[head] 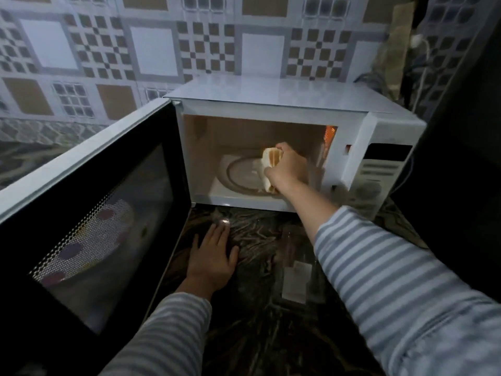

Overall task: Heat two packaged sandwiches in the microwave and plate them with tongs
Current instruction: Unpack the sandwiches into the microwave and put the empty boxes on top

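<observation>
**Sandwich going onto the turntable, heating not yet begun**

The right hand has its fingers and thumb curled round a pale sandwich, pinching it from the right so that its cut edge faces the camera. The sandwich stands on end inside the lit cavity, at about three o'clock on the glass turntable; whether its lower end already rests on the glass I cannot tell. Whether a second sandwich sits behind the hand is hidden.

The left hand lies flat on the dark patterned counter, fingers straight and slightly spread, holding nothing. It sits at six o'clock from the cavity, just beside the lower edge of the open door.

Outward from the hands: the white microwave stands against a tiled wall, its door swung wide to nine o'clock, its control panel at three o'clock. At five o'clock from the left hand, clear empty packaging lies on the counter.

By my reading the task is early: one wrapper appears to be off and loading is under way. Closing the door, heating, and plating with tongs all remain; neither tongs nor plate is clearly in view.
</observation>
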Demonstrator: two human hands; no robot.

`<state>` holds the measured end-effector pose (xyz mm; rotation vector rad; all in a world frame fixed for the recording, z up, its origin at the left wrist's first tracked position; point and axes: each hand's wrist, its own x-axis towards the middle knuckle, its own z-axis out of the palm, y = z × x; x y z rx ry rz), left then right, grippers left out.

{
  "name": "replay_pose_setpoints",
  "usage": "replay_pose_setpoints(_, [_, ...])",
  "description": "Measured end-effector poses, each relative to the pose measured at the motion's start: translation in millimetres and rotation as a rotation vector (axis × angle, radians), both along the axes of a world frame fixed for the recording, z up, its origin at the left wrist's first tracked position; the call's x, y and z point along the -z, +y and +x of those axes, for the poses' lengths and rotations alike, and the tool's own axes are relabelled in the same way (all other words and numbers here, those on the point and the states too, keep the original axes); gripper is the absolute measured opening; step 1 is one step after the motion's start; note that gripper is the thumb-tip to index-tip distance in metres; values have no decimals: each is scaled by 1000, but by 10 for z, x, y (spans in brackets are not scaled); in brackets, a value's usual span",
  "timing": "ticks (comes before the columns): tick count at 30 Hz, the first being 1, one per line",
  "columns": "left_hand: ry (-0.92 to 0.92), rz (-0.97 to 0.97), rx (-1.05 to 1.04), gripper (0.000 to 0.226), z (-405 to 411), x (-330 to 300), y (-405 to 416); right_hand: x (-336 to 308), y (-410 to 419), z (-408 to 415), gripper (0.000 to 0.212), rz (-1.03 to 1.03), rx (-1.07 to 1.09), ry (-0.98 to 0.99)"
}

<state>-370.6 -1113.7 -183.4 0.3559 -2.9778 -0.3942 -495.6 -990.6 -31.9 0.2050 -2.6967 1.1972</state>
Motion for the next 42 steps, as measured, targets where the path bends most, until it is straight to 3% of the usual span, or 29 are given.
replay_pose_setpoints(5, [60, 14, -29, 84, -47, 76, -18, 165, -414, -483, 31, 70, 73, -61])
replay_pose_setpoints(9, [77, 19, -42, 82, -52, 81, -33, 341, -608, -726, 39, 286, -16, 44])
replay_pose_setpoints(11, [78, 18, -41, 82, -55, 94, -36, 366, -668, -762, 43, 197, -23, 47])
replay_pose_setpoints(18, [76, -1, -41, 82, -54, 88, -48, 535, -780, -746, 38, 234, -18, 118])
replay_pose_setpoints(25, [46, -15, -45, 85, -69, 101, -52, 355, -694, -677, 75, 181, -78, -60])
replay_pose_setpoints(29, [-5, 10, -11, 89, -61, 65, -54, 157, -496, -409, 60, 145, -40, -65])
replay_pose_setpoints(33, [-25, 113, 15, 66, -24, -45, -49, 47, -151, 41, 45, 149, -165, -33])
replay_pose_setpoints(36, [90, 250, 79, 55, 60, -191, 114, 78, 267, 436, 32, 159, -188, -20])
replay_pose_setpoints(42, [168, 517, 162, 35, 236, -525, 597, 388, 961, 1029, 51, 212, -115, -114])
